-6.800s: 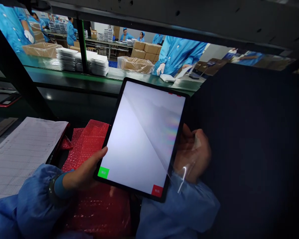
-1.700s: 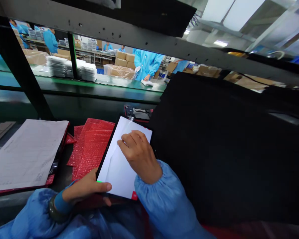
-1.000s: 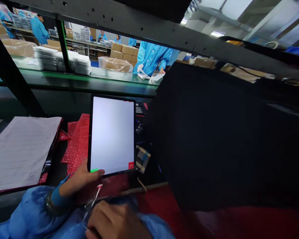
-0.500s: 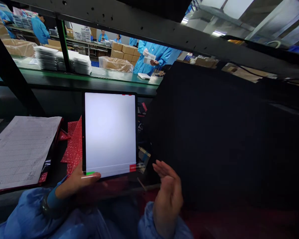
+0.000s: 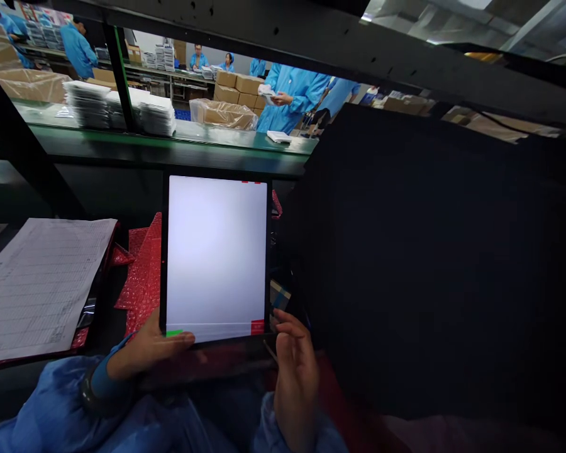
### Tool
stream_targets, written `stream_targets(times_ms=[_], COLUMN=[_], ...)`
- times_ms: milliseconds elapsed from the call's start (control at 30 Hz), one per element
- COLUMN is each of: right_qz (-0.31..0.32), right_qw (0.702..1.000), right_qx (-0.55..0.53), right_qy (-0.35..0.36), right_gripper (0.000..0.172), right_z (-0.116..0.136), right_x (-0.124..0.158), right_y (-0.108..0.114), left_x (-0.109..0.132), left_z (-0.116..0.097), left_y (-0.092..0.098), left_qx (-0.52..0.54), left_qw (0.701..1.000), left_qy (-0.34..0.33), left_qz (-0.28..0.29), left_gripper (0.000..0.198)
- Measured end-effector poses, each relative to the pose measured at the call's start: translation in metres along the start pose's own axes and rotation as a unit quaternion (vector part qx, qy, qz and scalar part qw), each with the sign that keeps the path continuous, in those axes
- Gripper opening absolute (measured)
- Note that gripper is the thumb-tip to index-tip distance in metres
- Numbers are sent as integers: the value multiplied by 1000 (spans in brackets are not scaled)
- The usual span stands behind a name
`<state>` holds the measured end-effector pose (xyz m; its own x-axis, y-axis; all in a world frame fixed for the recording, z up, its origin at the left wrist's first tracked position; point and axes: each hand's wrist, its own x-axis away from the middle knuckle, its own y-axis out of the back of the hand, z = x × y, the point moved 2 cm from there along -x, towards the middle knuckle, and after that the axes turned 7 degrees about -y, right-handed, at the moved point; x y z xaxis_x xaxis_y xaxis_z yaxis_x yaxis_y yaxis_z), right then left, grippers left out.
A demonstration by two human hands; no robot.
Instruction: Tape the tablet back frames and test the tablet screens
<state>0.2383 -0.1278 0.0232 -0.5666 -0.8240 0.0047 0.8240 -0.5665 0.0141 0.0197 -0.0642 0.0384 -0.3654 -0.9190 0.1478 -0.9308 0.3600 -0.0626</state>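
Observation:
A tablet (image 5: 217, 258) with a lit white screen is held upright in front of me. Its screen shows a green patch at the lower left, a red block at the lower right and two small red marks along the top. My left hand (image 5: 153, 343) grips its lower left corner, thumb over the front edge and the other fingers hidden behind. Just beside the lower right corner is my right hand (image 5: 296, 365), fingers partly bent and apart, with nothing seen in it. Whether its fingertips touch the tablet's edge I cannot tell.
Printed sheets (image 5: 42, 283) lie at the left beside red bubble wrap (image 5: 144, 277). A large black panel (image 5: 419, 264) fills the right side. Beyond the green-edged ledge (image 5: 193, 148) are stacks of white items (image 5: 156, 116), cardboard boxes (image 5: 238, 88) and a person in blue (image 5: 295, 94).
My right hand has moved left, up to the tablet's lower right corner. The tablet and my left hand sit slightly further right in view. The person across the ledge has shifted their hands.

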Motion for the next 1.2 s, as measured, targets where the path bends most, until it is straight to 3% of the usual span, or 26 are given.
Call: stream_targets(times_ms=[433, 633, 900, 1200], right_qz=[42, 52, 76, 61], right_qw=[992, 991, 994, 998], right_qx=[-103, -92, -48, 0], right_qy=[-63, -85, -55, -5], right_gripper=[27, 26, 26, 29], right_z=[3, 0, -15, -8], right_x=[1, 3, 1, -3], right_y=[-3, 0, 10, 11], left_x=[0, -2, -4, -4], left_z=[3, 2, 1, -3], left_y=[0, 1, 2, 2], left_qx=[27, 27, 34, 34], left_qw=[999, 1000, 998, 998], left_qy=[25, 11, -4, -8], left_qz=[-37, 3, 57, 61], left_gripper=[70, 64, 54, 48])
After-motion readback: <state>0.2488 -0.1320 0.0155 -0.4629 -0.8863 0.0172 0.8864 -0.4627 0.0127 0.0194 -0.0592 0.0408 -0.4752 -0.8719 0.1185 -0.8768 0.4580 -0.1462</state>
